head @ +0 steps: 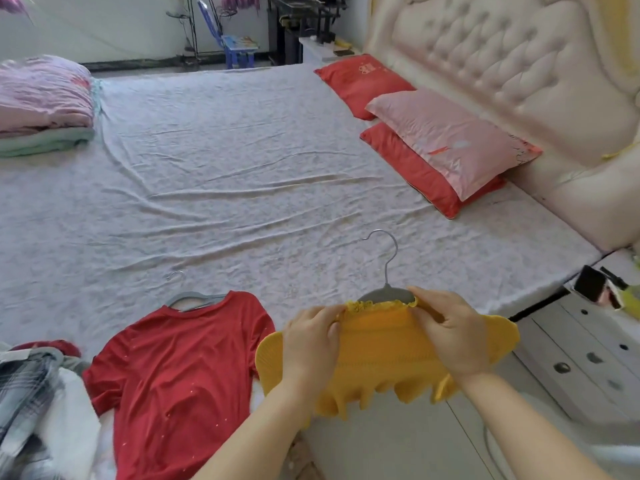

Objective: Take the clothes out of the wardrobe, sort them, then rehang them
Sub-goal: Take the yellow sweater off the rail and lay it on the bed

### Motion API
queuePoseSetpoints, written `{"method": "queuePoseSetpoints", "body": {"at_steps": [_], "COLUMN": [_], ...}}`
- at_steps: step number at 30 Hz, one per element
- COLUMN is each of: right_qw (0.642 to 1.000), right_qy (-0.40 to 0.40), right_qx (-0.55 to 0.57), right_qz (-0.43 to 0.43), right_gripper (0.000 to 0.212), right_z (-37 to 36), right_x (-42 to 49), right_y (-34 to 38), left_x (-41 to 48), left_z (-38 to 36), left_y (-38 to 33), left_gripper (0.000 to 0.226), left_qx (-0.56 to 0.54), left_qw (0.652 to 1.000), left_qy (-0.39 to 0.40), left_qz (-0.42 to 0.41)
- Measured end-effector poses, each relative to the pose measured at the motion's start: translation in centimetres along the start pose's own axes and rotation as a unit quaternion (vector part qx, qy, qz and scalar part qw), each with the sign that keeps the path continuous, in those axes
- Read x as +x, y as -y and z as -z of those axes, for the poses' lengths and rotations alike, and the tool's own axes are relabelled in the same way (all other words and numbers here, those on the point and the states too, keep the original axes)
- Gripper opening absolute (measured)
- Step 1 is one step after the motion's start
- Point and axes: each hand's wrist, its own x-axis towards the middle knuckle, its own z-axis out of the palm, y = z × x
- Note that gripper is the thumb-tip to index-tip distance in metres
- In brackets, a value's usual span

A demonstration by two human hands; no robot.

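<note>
A yellow ribbed top (384, 355) with frilled edges hangs on a grey hanger (384, 292) above the bed's near edge. My left hand (311, 344) pinches the top's left shoulder at the neckline. My right hand (446, 334) grips the right shoulder, thumb by the frilled collar. The hanger's metal hook points up and away from me. To the left, a red T-shirt (173, 375) lies flat on the bed on a second grey hanger (188, 299). A heap of clothes (31, 403), plaid and white, sits at the lower left corner.
The bed (242, 174) carries a pale wrinkled sheet. Red and pink pillows (443, 150) lie against the tufted headboard (512, 64) at right. Folded bedding (41, 105) sits far left. A white nightstand with drawers (575, 362) stands at right; a blue chair (235, 46) stands beyond the bed.
</note>
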Motion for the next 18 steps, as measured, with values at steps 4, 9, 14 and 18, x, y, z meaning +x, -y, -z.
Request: {"method": "queuePoseSetpoints", "body": {"at_steps": [4, 9, 14, 18], "right_qw": [1.0, 0.997, 0.991, 0.981], "right_qy": [0.024, 0.068, 0.131, 0.186], "right_qx": [0.004, 0.014, 0.033, 0.05], "right_qz": [-0.012, -0.012, -0.013, -0.029], "right_gripper": [0.033, 0.031, 0.032, 0.033], "right_z": [-2.5, -5.9, -10.4, -15.1], "right_x": [5.7, 11.9, 17.7, 21.0], "right_y": [-2.6, -4.4, -6.6, -9.1], "left_x": [6.2, 12.2, 17.4, 21.2], "left_z": [-1.6, -2.8, -4.3, -6.1], "left_y": [0.6, 2.1, 4.5, 7.5], "left_gripper": [0.032, 0.032, 0.032, 0.034], "left_qx": [0.006, 0.022, 0.036, 0.05], "left_qw": [1.0, 0.998, 0.995, 0.988], "left_qy": [0.013, 0.011, 0.004, 0.023], "left_qz": [0.023, 0.05, 0.092, 0.147]}}
